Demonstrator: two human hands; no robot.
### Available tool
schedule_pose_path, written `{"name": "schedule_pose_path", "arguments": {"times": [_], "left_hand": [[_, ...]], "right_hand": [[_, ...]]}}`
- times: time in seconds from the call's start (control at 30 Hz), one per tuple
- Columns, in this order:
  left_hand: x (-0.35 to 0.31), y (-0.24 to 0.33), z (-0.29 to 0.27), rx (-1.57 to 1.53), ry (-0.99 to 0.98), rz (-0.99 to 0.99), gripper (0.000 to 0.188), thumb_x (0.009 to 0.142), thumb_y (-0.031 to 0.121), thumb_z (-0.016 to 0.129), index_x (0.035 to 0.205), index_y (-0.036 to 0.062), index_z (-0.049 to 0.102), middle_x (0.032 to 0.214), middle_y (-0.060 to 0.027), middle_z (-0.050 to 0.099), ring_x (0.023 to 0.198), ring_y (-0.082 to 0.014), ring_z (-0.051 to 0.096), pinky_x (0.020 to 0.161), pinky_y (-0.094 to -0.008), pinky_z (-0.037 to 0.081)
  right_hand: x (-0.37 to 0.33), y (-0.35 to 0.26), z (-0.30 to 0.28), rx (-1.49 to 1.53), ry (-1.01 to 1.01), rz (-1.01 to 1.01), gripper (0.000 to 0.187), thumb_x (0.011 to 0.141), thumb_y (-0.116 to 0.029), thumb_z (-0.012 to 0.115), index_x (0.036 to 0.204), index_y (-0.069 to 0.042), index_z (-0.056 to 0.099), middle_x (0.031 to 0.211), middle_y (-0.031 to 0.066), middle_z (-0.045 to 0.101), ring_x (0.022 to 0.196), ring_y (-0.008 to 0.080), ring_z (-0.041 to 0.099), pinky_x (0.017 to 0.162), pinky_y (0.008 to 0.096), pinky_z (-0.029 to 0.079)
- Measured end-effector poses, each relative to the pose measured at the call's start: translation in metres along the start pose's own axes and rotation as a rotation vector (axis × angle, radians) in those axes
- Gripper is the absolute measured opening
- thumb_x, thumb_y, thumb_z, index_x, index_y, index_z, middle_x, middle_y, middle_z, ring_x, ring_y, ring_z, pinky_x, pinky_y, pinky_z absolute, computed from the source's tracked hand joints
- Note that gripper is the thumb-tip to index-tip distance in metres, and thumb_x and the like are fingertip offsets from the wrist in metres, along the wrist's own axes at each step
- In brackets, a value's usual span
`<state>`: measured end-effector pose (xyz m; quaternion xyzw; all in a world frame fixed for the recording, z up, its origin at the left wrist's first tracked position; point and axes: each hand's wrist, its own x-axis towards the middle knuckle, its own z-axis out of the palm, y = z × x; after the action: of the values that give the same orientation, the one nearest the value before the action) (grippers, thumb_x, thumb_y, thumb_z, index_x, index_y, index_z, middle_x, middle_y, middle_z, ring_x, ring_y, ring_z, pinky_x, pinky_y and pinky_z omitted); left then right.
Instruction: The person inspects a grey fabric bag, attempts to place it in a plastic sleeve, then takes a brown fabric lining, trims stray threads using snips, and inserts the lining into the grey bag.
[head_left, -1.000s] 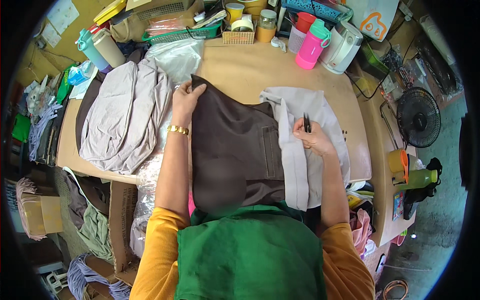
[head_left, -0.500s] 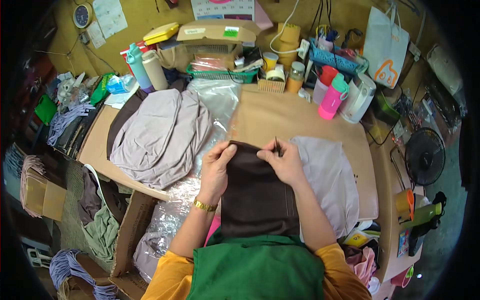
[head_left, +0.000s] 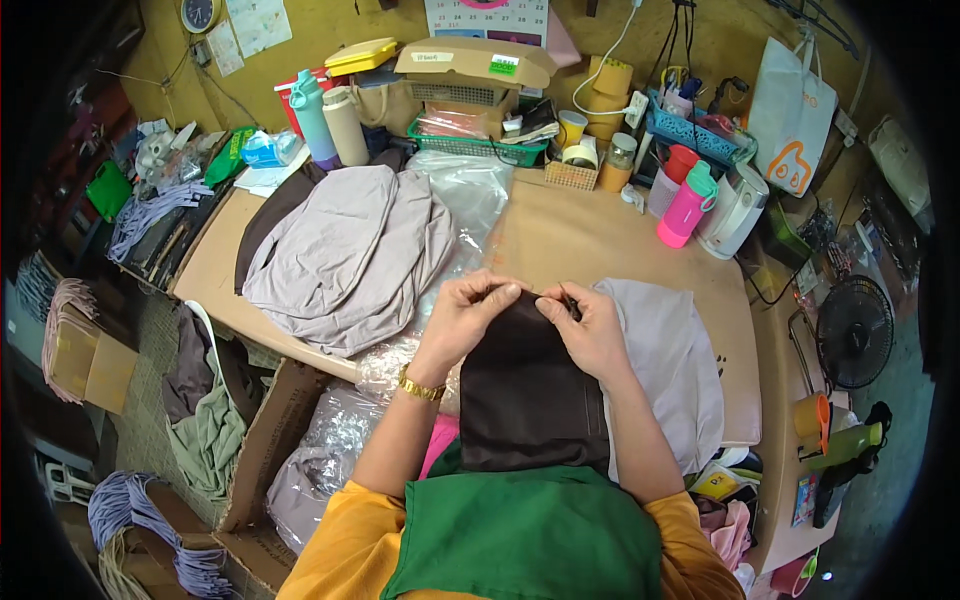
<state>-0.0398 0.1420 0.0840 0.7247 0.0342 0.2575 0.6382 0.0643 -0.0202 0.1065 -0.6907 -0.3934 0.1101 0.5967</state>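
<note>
A dark brown piece of cloth (head_left: 530, 400) hangs upright in front of me, its lower part lying against my green apron (head_left: 530, 530). My left hand (head_left: 470, 315) pinches its top edge between thumb and fingers. Close beside it, my right hand (head_left: 592, 330) pinches the same edge. Tucked in the right fingers is a small dark pointed tool (head_left: 571, 304), mostly hidden, so its kind is unclear. A pale grey cloth (head_left: 665, 370) lies flat on the table just beyond my right forearm.
A heap of pale grey cloth (head_left: 345, 260) covers the table's left side, beside clear plastic sheeting (head_left: 460, 200). Bottles, baskets and a white kettle (head_left: 735, 212) line the back. An open cardboard box (head_left: 265, 440) with plastic-wrapped cloth stands at lower left; a black fan (head_left: 855, 330) is at right.
My hands have come closer together along the cloth's top edge, both still pinching it. The whole view has shifted slightly, so the table things appear further right.
</note>
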Motion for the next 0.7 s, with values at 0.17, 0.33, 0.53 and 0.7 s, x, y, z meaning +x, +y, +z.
{"name": "schedule_pose_path", "arguments": {"times": [0.17,0.33,0.53,0.7], "left_hand": [[0.007,0.003,-0.022,-0.315,0.638,0.021,0.030,0.091,0.024,0.064,0.112,0.0025,0.065,0.095,-0.0005,0.060,0.080,-0.0085,0.051,0.076,-0.0242,0.042],[-0.019,0.001,-0.056,0.418,0.159,-0.083,0.044,0.085,0.029,0.072,0.119,0.0014,0.064,0.094,-0.0007,0.054,0.075,-0.0094,0.047,0.069,-0.0245,0.042],[-0.001,0.015,0.003,0.026,0.026,-0.032,0.028,0.086,0.017,0.072,0.108,-0.0001,0.068,0.088,-0.0008,0.058,0.058,-0.0049,0.048,0.051,-0.0180,0.038],[-0.003,0.008,0.024,-0.577,0.160,-0.282,0.013,0.091,0.011,0.064,0.096,-0.0008,0.066,0.089,-0.0089,0.067,0.075,-0.0136,0.066,0.061,-0.0198,0.054]], "right_hand": [[-0.006,0.011,-0.017,-0.175,0.167,-0.087,0.017,0.080,-0.010,0.072,0.080,0.002,0.060,0.068,0.0077,0.056,0.062,0.0147,0.051,0.059,0.0286,0.042],[-0.013,-0.004,-0.014,-0.254,0.183,-0.168,0.014,0.079,-0.008,0.073,0.081,0.002,0.062,0.071,0.0081,0.056,0.062,0.0174,0.053,0.059,0.0288,0.042],[-0.019,-0.009,-0.010,-0.262,0.180,-0.212,0.013,0.079,-0.007,0.072,0.080,0.002,0.062,0.072,0.0079,0.057,0.062,0.0180,0.052,0.058,0.0292,0.041],[-0.018,0.004,-0.020,-0.130,0.219,-0.131,0.017,0.079,-0.009,0.073,0.077,0.003,0.061,0.069,0.0080,0.056,0.063,0.0185,0.053,0.061,0.0295,0.042]]}}
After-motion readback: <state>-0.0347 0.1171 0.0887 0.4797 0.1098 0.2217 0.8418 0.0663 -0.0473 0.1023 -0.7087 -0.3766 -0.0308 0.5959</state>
